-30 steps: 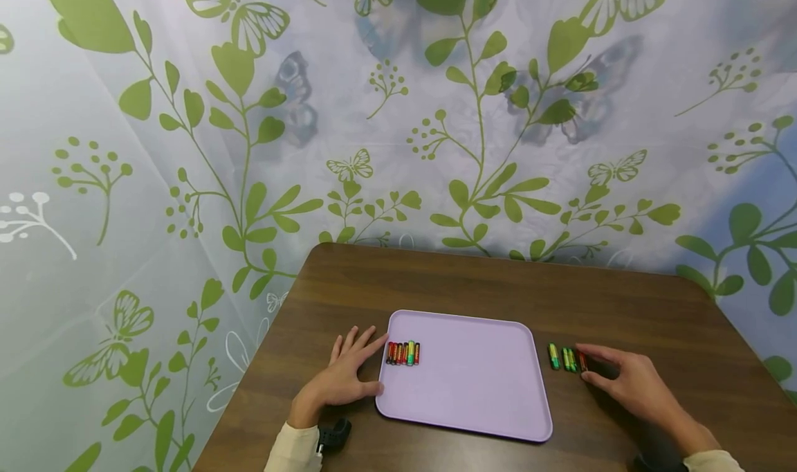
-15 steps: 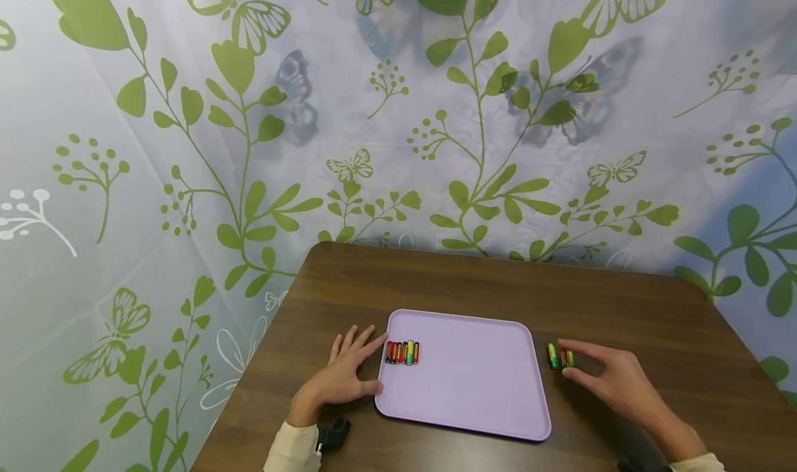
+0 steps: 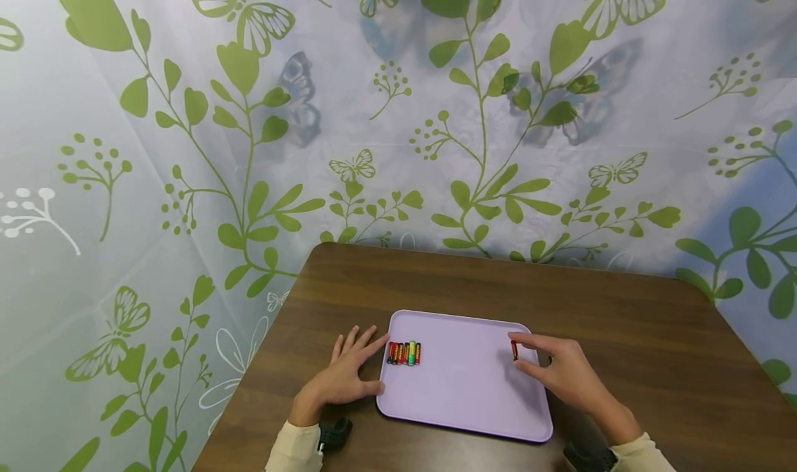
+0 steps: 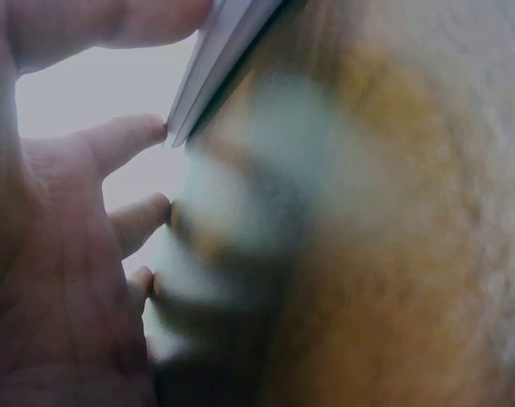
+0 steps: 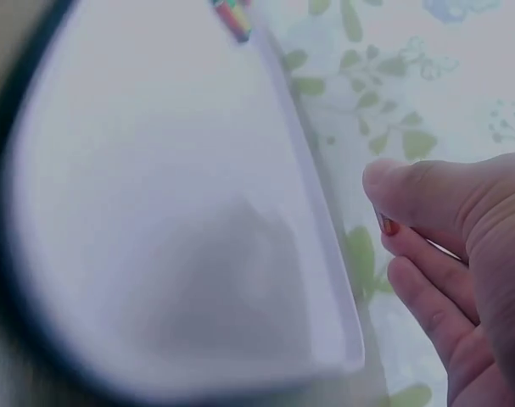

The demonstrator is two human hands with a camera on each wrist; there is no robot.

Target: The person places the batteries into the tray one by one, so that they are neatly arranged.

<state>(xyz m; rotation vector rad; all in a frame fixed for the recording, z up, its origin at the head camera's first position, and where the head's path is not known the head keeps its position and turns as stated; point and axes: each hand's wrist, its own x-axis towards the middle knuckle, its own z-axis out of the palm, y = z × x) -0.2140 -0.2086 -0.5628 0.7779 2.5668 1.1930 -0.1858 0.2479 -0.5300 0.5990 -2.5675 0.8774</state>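
Observation:
My right hand (image 3: pixel 563 375) pinches a red-and-black battery (image 3: pixel 514 350) between thumb and index finger, above the right part of the lilac tray (image 3: pixel 467 396). In the right wrist view only the battery's reddish end (image 5: pixel 388 225) shows below the thumb. My left hand (image 3: pixel 345 375) has its fingers spread, with index finger and thumb touching the tray's left rim. Near that rim, several red-and-black batteries (image 3: pixel 399 353) lie side by side in a row on the tray. A green-and-yellow battery (image 3: pixel 411 353) is among them, second from the right.
The brown wooden table (image 3: pixel 473 278) extends around the tray. A patterned curtain (image 3: pixel 398 126) with leaves and butterflies hangs behind and to the left. The right hand covers the table spot where green batteries lay.
My right hand has picked up the red-and-black battery from the table and carried it left over the tray, passing the green batteries. The left hand has stayed in place.

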